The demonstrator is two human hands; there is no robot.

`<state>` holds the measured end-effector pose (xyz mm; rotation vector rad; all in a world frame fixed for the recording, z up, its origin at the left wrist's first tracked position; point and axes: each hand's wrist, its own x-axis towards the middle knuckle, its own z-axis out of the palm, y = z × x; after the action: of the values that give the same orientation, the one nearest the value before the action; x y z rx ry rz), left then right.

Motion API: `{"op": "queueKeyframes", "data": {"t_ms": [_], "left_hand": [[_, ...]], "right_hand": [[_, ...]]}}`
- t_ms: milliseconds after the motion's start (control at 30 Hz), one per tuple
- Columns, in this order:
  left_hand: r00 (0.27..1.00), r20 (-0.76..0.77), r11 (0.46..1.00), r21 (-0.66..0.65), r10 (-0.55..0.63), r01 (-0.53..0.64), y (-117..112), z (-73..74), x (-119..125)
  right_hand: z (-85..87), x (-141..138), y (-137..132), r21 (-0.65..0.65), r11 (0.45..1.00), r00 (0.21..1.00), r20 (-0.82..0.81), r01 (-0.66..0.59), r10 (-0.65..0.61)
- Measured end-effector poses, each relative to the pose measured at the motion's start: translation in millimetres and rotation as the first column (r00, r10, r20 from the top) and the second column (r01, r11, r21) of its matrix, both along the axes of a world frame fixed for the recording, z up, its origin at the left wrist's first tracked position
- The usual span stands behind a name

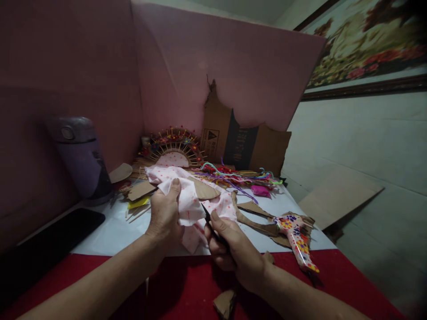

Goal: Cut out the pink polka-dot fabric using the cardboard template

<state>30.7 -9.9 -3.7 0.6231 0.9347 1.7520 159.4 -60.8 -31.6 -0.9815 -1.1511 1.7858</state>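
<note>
My left hand [165,213] grips a bunched piece of pink cloth with red dots [190,202], thumb on top, above the white sheet [113,231]. My right hand [233,251] is closed around a dark thin tool [208,218], likely scissors or a blade, whose tip touches the cloth's edge. A curved cardboard piece [205,190] lies against the cloth.
A purple flask [82,155] stands at the left, with a black phone [50,240] in front of it. A fan-shaped stick craft [175,144], coloured pipe cleaners [240,175], cardboard scraps [256,218] and a flower-patterned glue gun [298,242] lie around. Pink boards [216,62] wall the back.
</note>
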Motion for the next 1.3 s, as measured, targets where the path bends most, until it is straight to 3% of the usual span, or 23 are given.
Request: {"op": "queueKeyframes", "data": {"t_ms": [233,567,1300], "left_hand": [[0.999,-0.027,0.999,-0.029,0.017,-0.018,-1.5,5.7,-1.3],[0.999,-0.027,1.0,-0.025,-0.017,0.016,0.7,-1.5,0.6],[0.997,0.018,0.997,-0.016,-0.079,0.08,-0.3,-0.5,1.9]], "right_hand": [[4.4,1.7,-0.2,-0.109,0.994,0.998,-0.063,-0.029,0.022],[-0.4,2.1,1.7,-0.143,0.988,0.994,-0.097,-0.061,0.047],[2.1,-0.2,-3.8,-0.049,0.998,0.993,-0.121,-0.025,0.019]]}}
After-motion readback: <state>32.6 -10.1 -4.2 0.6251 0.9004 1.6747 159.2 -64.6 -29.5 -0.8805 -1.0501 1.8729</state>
